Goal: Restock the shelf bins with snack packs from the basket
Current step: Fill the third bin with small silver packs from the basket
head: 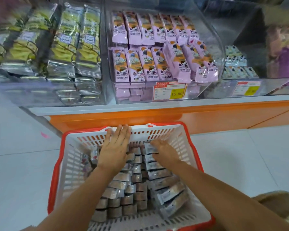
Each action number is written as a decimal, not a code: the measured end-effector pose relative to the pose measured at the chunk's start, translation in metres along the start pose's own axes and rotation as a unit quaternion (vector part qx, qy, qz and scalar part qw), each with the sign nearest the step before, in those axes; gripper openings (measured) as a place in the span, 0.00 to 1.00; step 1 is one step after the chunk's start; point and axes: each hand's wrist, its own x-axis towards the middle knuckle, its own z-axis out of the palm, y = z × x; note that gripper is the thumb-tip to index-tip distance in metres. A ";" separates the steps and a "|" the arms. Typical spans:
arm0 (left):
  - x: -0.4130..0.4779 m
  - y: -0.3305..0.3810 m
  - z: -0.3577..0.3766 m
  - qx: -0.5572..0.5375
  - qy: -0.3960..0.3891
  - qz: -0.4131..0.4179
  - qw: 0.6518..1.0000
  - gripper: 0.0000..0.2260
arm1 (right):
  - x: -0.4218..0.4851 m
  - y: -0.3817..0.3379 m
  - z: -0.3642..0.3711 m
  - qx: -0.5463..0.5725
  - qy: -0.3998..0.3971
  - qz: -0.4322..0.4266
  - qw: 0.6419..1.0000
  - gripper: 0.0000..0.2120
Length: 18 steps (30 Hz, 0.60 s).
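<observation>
While both hands are down in the white, red-rimmed basket [182,139] on the floor [15,139], the left hand [114,147] lies flat, fingers straight against the far wall, and the right hand [163,153] rests on the silver snack packs [167,194], can't tell if it's gripping one. Beyond, clear shelf bins [215,35] hold pink packs [140,64].

A price tag [170,91] sits on the front of the clear bin [140,99] in the middle of the frame, below the pink snack packs [140,64]. Its yellow part says 15.80. The second tag [246,88] at the right and the print on the packs are too blurry to read.
</observation>
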 end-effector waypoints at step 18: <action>0.000 0.004 0.014 -0.005 0.007 -0.023 1.000 0.42 | 0.020 0.014 0.022 -0.082 0.027 -0.041 0.995 0.23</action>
